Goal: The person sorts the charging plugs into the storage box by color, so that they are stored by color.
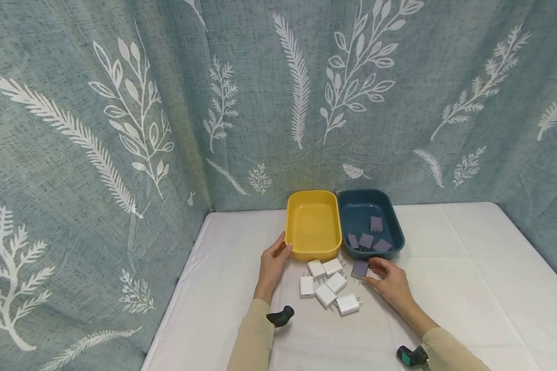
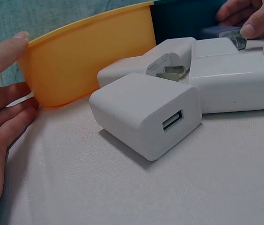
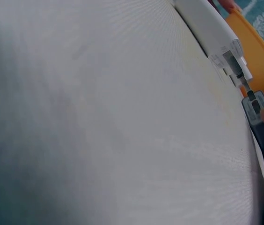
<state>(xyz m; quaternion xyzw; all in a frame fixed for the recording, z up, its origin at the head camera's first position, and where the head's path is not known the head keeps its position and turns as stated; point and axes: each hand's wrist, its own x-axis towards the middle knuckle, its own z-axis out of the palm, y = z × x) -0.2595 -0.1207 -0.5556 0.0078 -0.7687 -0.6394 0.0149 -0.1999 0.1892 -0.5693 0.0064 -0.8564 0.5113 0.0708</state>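
Just in front of the blue tray (image 1: 355, 212), the right hand (image 1: 392, 283) pinches a purple charger (image 1: 359, 269) between thumb and fingers. The thumb sits close beside the prongs (image 3: 256, 107), so pressure is best kept on the casing, and a straight lift would likely spare a snag on the white chargers (image 1: 326, 296), which lie to the front left of the blue tray. Left of the blue tray, the left hand (image 1: 273, 265) rests loosely extended against the yellow tray (image 1: 313, 226), a light touch that should steady it without shoving. How firmly the right fingers press is hard to tell: the right wrist view cuts them off at its edge, while the left wrist view hides the blue tray's inside.
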